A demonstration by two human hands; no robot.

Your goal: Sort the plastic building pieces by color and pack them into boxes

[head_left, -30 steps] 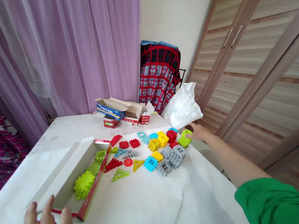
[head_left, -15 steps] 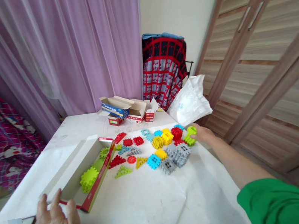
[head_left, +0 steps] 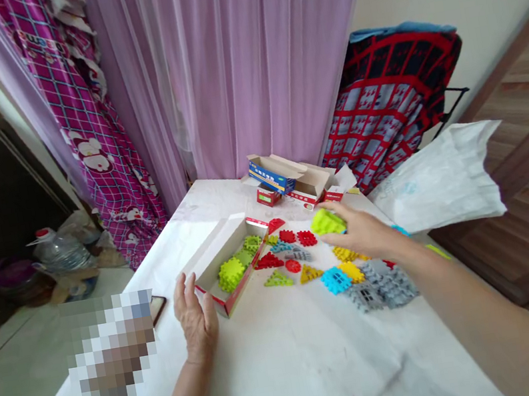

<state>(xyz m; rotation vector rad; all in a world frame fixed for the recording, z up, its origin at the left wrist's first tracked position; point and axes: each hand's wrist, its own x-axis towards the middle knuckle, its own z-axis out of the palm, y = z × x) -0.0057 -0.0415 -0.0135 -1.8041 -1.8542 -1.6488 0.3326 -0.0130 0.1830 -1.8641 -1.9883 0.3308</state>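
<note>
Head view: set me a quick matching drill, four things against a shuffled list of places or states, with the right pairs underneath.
1. right hand
2. left hand
3. blue box
4. white bag

A. at the back of the table, near the lilac curtain
B. open, beside the long box
C. by the table's right side
D. gripping green pieces

Pairs: 1-D, 2-B, 3-A, 4-C

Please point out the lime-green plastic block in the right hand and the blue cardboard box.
Lime-green plastic block (head_left: 326, 222), head view: its visible middle.
Blue cardboard box (head_left: 268, 176), head view: its printed side.
</note>
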